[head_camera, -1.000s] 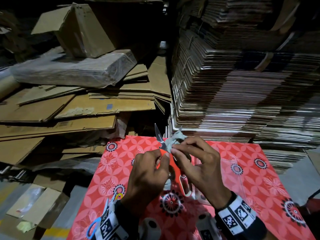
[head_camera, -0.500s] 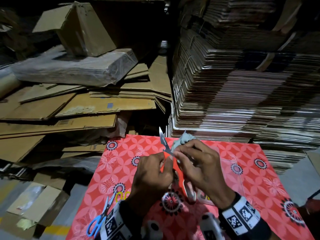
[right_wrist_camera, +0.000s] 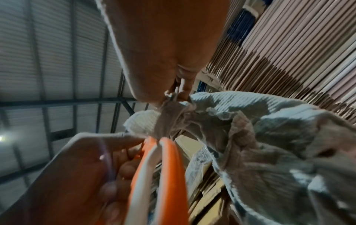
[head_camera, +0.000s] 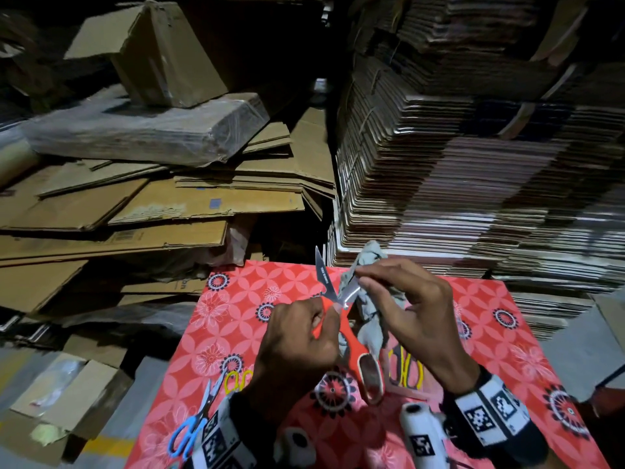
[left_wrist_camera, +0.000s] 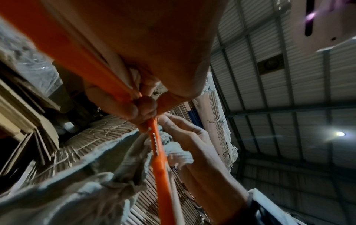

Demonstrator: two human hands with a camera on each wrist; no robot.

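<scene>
Big scissors (head_camera: pixel 349 294) above mat (head_camera: pixel 233 313), cloth (head_camera: pixel 370 257) on their right blade, small scissors (head_camera: pixel 192 424) on mat's left edge, cardboard stack (head_camera: pixel 473 204) behind

Letters "on" printed on a cardboard sheet (head_camera: pixel 159 286), small print on the scissors blade (head_camera: pixel 323 275), too small to read

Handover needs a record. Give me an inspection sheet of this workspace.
Surface: red patterned sheet, lying flat.
Job's things: orange scissors held up with blades apart; grey cloth folded over one blade.
Clutter: blue scissors lying at the sheet's near left edge.
Grips: left hand holds the orange scissors near the pivot; right hand pinches the grey cloth on the blade.
Cables: nothing seen.
Surroundings: flat cardboard stack behind on the right, loose cardboard sheets on the left.
</scene>
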